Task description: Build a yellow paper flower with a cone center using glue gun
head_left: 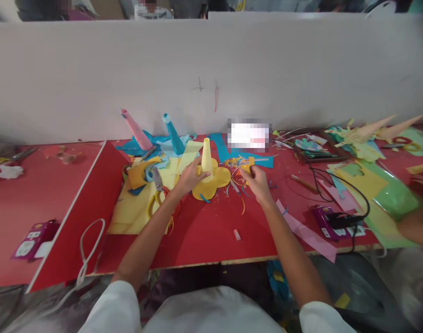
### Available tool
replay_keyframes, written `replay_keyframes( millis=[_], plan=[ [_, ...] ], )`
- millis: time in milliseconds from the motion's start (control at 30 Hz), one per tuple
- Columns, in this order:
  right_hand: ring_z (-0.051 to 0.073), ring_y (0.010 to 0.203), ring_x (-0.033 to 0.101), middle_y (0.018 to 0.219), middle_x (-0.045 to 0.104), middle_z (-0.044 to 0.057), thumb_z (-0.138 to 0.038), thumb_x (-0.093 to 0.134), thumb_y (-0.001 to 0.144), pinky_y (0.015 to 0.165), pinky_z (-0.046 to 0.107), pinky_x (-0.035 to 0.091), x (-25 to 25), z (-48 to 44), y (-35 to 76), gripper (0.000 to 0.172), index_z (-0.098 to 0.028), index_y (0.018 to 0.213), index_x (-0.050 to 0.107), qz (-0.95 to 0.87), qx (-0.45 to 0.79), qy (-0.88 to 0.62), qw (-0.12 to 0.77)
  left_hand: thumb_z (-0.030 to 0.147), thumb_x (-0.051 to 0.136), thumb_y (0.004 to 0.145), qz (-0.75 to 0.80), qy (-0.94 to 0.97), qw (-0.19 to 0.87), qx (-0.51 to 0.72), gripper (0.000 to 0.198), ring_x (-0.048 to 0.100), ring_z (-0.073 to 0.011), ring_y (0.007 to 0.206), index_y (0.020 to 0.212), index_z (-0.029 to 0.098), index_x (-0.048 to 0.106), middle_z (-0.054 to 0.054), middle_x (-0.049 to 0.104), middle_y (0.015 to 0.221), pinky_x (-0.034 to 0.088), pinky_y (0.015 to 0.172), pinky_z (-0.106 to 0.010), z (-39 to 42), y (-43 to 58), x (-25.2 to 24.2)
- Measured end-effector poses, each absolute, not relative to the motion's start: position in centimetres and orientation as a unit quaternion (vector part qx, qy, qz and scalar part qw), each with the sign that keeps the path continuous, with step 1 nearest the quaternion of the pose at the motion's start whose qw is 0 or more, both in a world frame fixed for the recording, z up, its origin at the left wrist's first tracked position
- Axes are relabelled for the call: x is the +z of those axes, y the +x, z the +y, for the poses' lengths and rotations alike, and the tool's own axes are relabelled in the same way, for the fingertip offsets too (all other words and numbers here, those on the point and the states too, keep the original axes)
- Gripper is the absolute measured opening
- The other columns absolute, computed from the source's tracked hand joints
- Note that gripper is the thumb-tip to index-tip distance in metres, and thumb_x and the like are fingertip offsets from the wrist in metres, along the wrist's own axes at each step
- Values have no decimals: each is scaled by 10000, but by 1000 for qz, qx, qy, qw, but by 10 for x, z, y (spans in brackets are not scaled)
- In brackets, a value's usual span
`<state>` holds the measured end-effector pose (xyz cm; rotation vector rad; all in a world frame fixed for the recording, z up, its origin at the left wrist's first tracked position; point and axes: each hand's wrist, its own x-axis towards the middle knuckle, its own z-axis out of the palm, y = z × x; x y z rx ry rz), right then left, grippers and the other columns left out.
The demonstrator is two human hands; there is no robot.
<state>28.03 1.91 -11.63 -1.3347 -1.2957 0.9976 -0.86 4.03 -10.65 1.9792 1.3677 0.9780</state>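
Observation:
A pale yellow paper cone [206, 159] stands upright on a yellow flower-shaped paper piece [205, 190] on the red table. My left hand [193, 177] is closed on the cone's lower part from the left, thumb in front. To the right, my right hand [257, 181] grips a small yellow-orange glue gun [246, 165], its nose pointing left towards the cone; the fingers partly cover it. Paper scraps and thin strips [236, 173] lie between the two hands. Yellow-handled scissors [158, 185] rest beside my left forearm.
Behind stand a pink cone [137, 132] and a blue cone [174, 136] by the white partition [93, 78]. A red divider [82, 208] rises at left. At right are a tray [320, 155], a purple power strip [331, 224] with black cables, and another person's arm [417, 226].

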Motion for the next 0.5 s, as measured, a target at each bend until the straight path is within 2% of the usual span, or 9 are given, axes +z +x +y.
replay_keyframes(
  millis=[67, 167, 333, 400, 500],
  plan=[
    [161, 540, 577, 690, 634, -9, -625, 748, 823, 478, 294, 477, -120, 22, 282, 425, -223, 887, 625, -518, 406, -560, 503, 475, 726, 906, 509, 731, 259, 373, 648, 654, -327, 1325, 1462, 212, 521, -138, 674, 1436, 519, 1124, -485, 33, -16, -112],
    [204, 600, 652, 806, 696, 27, -666, 716, 819, 470, 321, 521, -129, 16, 284, 476, -227, 976, 619, -466, 415, -577, 528, 492, 664, 956, 517, 721, 226, 401, 529, 616, -304, 1376, 1399, 219, 568, -131, 657, 1459, 479, 1182, -475, 22, -27, -118],
    [215, 517, 644, 687, 688, 15, -671, 662, 866, 515, 331, 505, -138, 10, 292, 455, -228, 958, 618, -514, 300, -651, 472, 485, 541, 1043, 532, 703, 162, 444, 342, 673, -263, 1252, 1228, 216, 643, -113, 723, 1287, 521, 1105, -434, 6, -34, -120],
    [241, 594, 680, 767, 742, 61, -682, 641, 879, 578, 339, 504, -139, 12, 296, 481, -214, 992, 631, -535, 230, -671, 459, 458, 530, 1055, 531, 708, 137, 446, 293, 680, -252, 1214, 1176, 222, 652, -102, 733, 1239, 525, 1084, -424, 2, -33, -120],
    [307, 811, 733, 912, 787, 131, -654, 656, 888, 676, 344, 479, -140, 13, 297, 505, -191, 1086, 633, -549, 134, -700, 436, 407, 519, 1064, 533, 721, 103, 431, 246, 675, -251, 1180, 1134, 224, 668, -98, 742, 1190, 518, 1069, -424, -3, -30, -120]
  ],
)
